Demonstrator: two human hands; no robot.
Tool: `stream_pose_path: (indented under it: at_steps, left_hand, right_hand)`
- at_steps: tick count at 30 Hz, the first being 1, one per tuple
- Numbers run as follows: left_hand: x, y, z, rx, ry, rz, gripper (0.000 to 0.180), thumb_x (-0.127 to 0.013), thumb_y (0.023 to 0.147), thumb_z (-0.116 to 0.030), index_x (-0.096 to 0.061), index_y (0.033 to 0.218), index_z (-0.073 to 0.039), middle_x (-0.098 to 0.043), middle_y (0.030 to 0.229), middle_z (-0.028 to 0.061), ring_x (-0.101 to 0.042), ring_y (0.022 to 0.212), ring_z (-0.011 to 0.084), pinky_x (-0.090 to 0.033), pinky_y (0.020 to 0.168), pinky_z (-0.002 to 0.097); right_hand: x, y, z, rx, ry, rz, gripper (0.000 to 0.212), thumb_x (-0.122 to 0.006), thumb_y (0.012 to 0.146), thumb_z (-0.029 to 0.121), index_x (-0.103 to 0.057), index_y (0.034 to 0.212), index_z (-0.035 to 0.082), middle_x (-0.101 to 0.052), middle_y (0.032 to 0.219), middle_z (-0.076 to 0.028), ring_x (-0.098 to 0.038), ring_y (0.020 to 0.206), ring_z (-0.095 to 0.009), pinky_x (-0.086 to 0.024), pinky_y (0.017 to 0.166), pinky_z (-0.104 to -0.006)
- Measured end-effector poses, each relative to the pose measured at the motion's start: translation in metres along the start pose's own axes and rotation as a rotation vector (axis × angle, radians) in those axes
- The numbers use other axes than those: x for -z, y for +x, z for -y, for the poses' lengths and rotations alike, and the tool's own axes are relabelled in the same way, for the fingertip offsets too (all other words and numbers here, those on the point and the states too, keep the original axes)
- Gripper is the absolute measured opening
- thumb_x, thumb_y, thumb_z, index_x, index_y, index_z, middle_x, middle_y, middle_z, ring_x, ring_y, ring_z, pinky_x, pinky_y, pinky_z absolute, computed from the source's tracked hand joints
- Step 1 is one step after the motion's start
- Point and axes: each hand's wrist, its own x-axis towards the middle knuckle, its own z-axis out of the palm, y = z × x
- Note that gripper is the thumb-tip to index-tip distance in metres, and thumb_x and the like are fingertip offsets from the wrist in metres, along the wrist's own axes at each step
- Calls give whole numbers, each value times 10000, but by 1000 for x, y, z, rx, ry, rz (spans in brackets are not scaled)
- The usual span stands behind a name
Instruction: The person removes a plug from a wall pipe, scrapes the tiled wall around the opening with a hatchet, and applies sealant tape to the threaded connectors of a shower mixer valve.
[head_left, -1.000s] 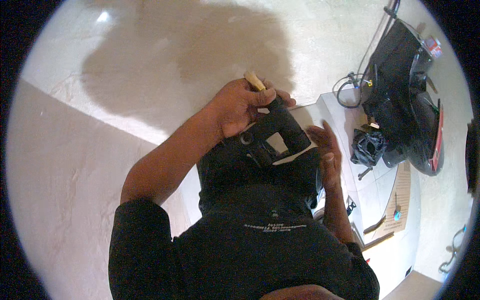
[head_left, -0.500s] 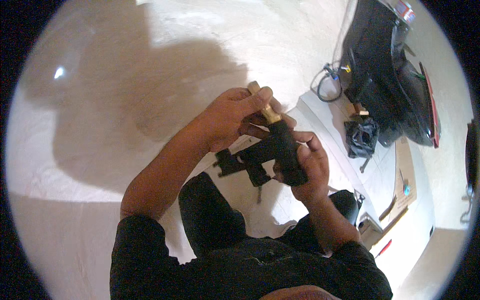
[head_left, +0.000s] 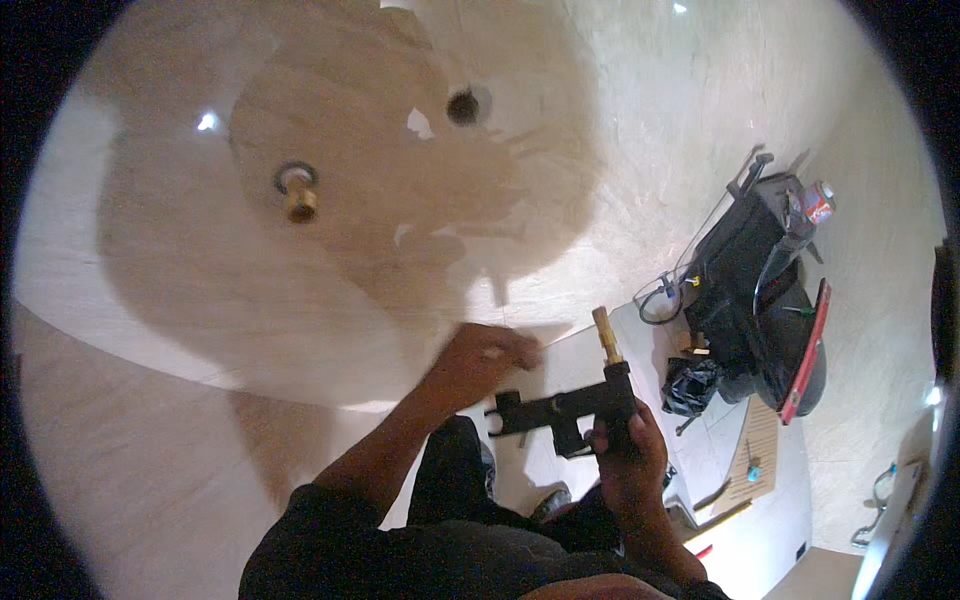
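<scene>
My right hand (head_left: 635, 455) is wrapped round the lower end of a black branched fitting (head_left: 570, 405). A brass threaded stem (head_left: 606, 335) sticks up from the top of that fitting, and a forked arm reaches out to its left. My left hand (head_left: 492, 362) is just above that arm, apart from the fitting; motion smears its fingers. On the pale stone-look wall, a brass pipe stub (head_left: 300, 198) juts from a round opening. A second, dark round hole (head_left: 463, 106) lies to its upper right.
At the right lies a black bag (head_left: 745, 255) with cables, a small can (head_left: 818, 203) and a red level-like bar (head_left: 806, 350). A crumpled black plastic bag (head_left: 690, 385) sits beside it. Cardboard (head_left: 757, 450) and wooden strips lie closer to me on the tiles.
My left hand has come off the brass stem and moved down. The fitting, in my right hand, has moved lower right and turned more upright. The view has shifted, bringing the wall stub and hole in.
</scene>
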Motion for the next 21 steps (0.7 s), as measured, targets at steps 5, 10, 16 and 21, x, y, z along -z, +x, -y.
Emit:
stream_pose_path:
  at_steps: [5, 10, 16, 21]
  left_hand:
    - [63, -73, -82, 118, -402, -844, 166, -605, 1021, -183, -593, 1023, -17, -651, 871, 83, -672, 829, 184, -583, 811, 392]
    - [76, -117, -159, 507, -688, -778, 395, -573, 1041, -366, -554, 1195, -2, -651, 1036, 123, -684, 887, 253, -602, 816, 431]
    - [88, -98, -222, 537, -798, -621, 513, -519, 1035, -424, -524, 1344, -15, -641, 1222, 182, -707, 974, 341, -609, 845, 487]
    - [104, -94, -224, 473, -648, -588, 516, -624, 1012, -283, -485, 1391, 38, -644, 1237, 200, -717, 991, 321, -612, 892, 429]
  right_hand:
    - [-72, -3, 63, -70, 23, 127, 592, -644, 912, 333, -476, 1320, -62, -610, 1007, -122, -603, 841, -196, -519, 718, -339]
    - [-155, -7, 109, -116, 74, 185, 449, -554, 975, 216, -503, 1307, -81, -628, 931, -134, -611, 756, -198, -528, 676, -333]
    - [-194, 0, 123, -121, 49, 204, 438, -552, 980, 213, -507, 1309, -73, -626, 926, -121, -610, 725, -189, -537, 661, -325]
    - [-209, 6, 122, -110, 55, 203, 450, -559, 979, 218, -499, 1316, -73, -628, 925, -119, -615, 718, -184, -539, 649, -315]
